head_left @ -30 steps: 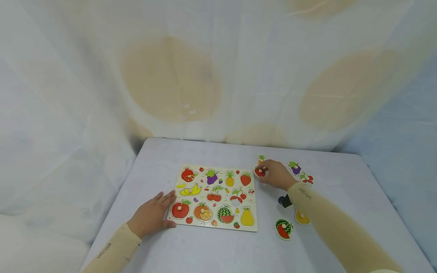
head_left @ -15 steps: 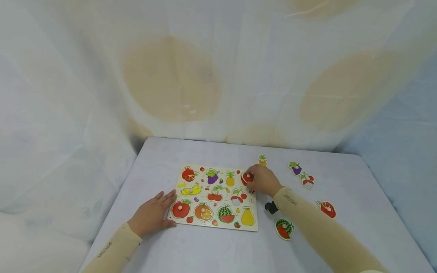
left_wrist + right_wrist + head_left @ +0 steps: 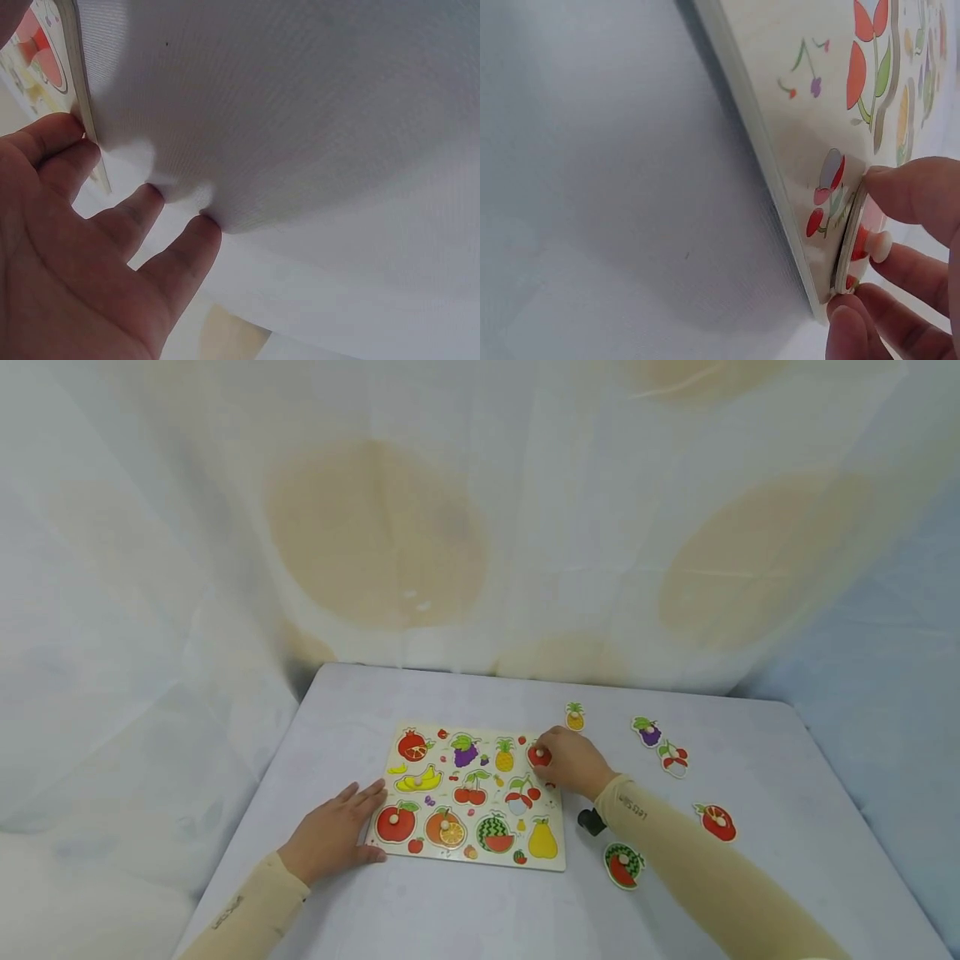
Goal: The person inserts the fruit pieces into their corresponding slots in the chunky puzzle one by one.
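On the fruit puzzle board [image 3: 447, 791], right hand [image 3: 576, 762]: pinches red knobbed piece [image 3: 539, 755], likely aligning it
Left hand [image 3: 330, 835]: fingers outstretched, likely steadying

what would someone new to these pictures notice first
Probably the colourful fruit puzzle board on the white table, with the left hand resting at its left edge. At its far right corner, the right hand holds a red knobbed piece. Loose fruit pieces, including a watermelon, lie scattered to the board's right.
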Demonstrator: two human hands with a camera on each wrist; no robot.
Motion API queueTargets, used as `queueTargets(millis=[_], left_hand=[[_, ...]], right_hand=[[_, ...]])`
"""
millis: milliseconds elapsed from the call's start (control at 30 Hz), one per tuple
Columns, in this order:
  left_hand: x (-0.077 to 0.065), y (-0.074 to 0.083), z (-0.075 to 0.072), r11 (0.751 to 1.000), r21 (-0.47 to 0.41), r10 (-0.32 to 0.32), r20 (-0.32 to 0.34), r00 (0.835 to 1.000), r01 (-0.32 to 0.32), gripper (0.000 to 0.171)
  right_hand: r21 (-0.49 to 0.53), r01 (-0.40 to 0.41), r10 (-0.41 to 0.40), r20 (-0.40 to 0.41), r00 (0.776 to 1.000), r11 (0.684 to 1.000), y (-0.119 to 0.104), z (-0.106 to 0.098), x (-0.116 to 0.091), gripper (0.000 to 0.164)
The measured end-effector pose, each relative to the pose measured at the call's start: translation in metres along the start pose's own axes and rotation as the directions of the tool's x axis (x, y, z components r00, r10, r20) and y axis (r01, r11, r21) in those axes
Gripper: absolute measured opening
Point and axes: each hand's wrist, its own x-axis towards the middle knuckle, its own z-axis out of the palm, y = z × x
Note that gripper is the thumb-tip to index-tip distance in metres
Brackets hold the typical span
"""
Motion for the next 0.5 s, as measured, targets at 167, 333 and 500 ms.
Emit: queueTargets(millis=[167,333,500], left_hand=[[-0.0006,-0.0008,0.0005,1.000,0.001,0.006,-0.005,1.000,-0.006,0.095],[-0.0007,-0.0007,0.0002,1.000,-0.005,0.002,-0.003,1.000,-0.002,0.095],[0.0004,-0.0016,0.0019,1.000,-0.005,0.002,-0.010,1.000,-0.002,0.095]], right_hand=[[-0.004,0.000,0.000,-0.006,1.000,1.000,-0.0008,0.0003,0.0000,0.040],[-0.011,-0.002,0.002,-0.016,1.000,1.000,0.0002,0.0013,-0.0013,0.042],[-0.017,-0.001,0.000,-0.035,0.999,1.000,-0.0004,0.0021,-0.0022,0.043]])
